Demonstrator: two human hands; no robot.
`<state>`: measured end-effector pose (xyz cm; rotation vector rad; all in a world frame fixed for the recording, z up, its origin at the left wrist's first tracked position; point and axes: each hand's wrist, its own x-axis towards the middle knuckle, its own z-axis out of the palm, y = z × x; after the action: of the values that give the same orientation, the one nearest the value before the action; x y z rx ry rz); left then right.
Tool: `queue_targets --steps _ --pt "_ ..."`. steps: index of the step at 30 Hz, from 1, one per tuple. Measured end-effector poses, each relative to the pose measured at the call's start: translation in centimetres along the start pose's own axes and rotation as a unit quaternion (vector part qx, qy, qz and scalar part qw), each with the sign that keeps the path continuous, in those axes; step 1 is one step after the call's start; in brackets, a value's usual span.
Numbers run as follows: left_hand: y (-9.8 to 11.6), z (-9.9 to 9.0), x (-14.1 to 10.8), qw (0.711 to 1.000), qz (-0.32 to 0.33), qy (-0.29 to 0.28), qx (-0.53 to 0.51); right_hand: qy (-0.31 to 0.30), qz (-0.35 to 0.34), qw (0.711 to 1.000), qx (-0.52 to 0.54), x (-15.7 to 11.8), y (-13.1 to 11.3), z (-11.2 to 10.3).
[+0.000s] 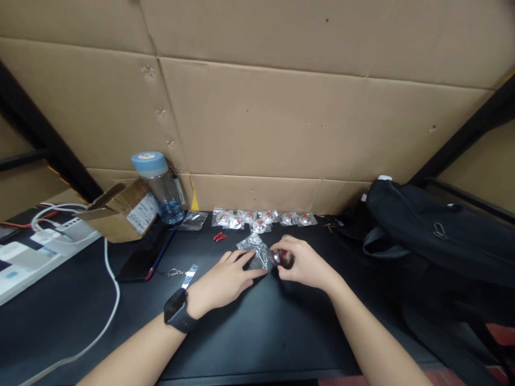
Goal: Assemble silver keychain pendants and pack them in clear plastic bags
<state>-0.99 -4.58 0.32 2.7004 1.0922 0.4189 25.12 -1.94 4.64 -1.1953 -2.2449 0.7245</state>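
Note:
My left hand [231,276], with a dark watch on the wrist, rests with its fingers spread on a crinkled clear plastic bag [257,247]. Between the thumb and fingers of my right hand [301,262] is a small round metallic and red item [278,257], held at the bag's right edge; part of it is hidden by the fingers. Behind the hands, several round items in clear bags [265,216] lie along the cardboard wall. Two small red loops [220,236] lie left of the bag.
At the left are an open cardboard box [120,212], a blue-lidded bottle [159,187], a phone [145,254], a power strip [28,262] and a white cable. A keyring clip [177,273] lies near my left wrist. A black backpack [434,241] fills the right side.

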Motion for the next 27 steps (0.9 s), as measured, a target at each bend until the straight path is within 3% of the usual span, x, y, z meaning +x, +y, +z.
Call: queue_targets --steps 3,7,19,27 --pt "0.2 0.0 0.1 1.0 -0.001 -0.009 0.01 -0.036 0.013 0.993 -0.107 -0.3 -0.3 -0.1" --pt "0.5 -0.1 0.2 1.0 -0.002 -0.02 0.021 -0.069 0.028 0.984 -0.16 -0.4 -0.1 0.2" --pt "0.6 0.2 0.0 0.998 -0.003 -0.034 0.052 -0.042 0.009 0.995 -0.093 -0.1 -0.1 1.8" --pt "0.5 0.2 0.0 0.997 -0.003 -0.045 0.058 0.01 0.02 0.998 -0.063 0.8 0.7 3.5"
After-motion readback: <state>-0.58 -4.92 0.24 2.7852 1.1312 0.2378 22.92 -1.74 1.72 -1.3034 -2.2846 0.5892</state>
